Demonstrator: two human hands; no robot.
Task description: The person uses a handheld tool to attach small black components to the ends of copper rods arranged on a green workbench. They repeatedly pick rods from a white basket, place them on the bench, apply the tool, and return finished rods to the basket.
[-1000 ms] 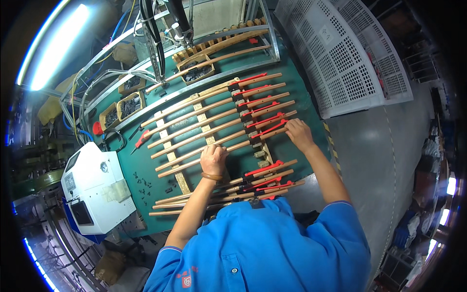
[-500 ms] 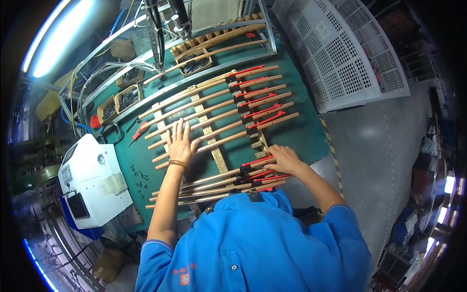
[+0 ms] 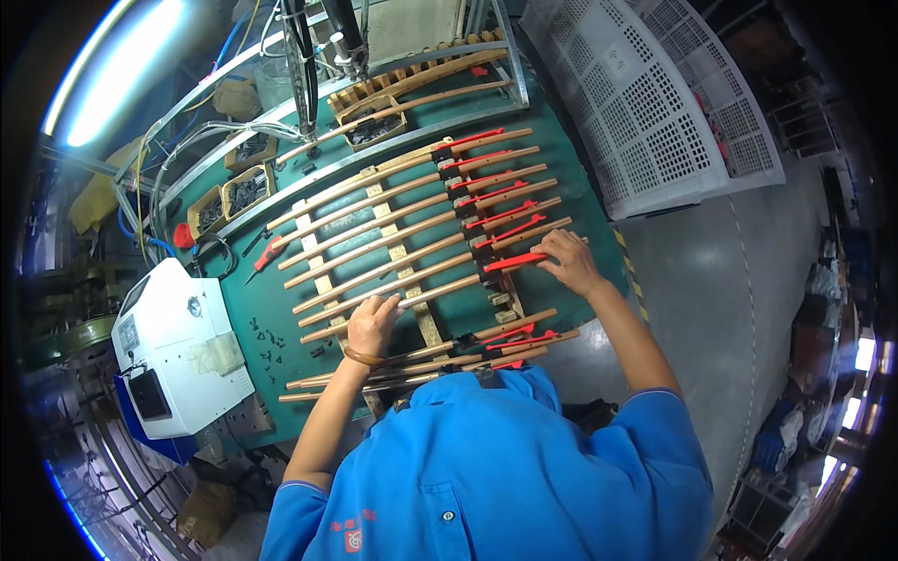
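A copper-coloured rod (image 3: 438, 293) with a black fitting and a red lever lies slanted across the wooden rack (image 3: 426, 323). My right hand (image 3: 569, 260) is closed on its right end, beside the red lever (image 3: 514, 263). My left hand (image 3: 372, 327) is curled, its fingers closed around the rod left of the middle. Beyond it, several similar rods (image 3: 412, 229) lie side by side on the rack, their black fittings in line. A few more rods (image 3: 505, 327) lie close together between my hands and my body.
A red-handled screwdriver (image 3: 265, 256) and small black pieces (image 3: 269, 341) lie on the green tabletop (image 3: 267, 304). A white machine (image 3: 178, 346) stands at left. Boxes of black parts (image 3: 245, 190) sit by a metal rail. White perforated crates (image 3: 636, 112) stand at right.
A rod has come away from the near group and now lies nearer the rack's row, held by both hands. My right hand moved up; my left moved nearer and went from spread to closed.
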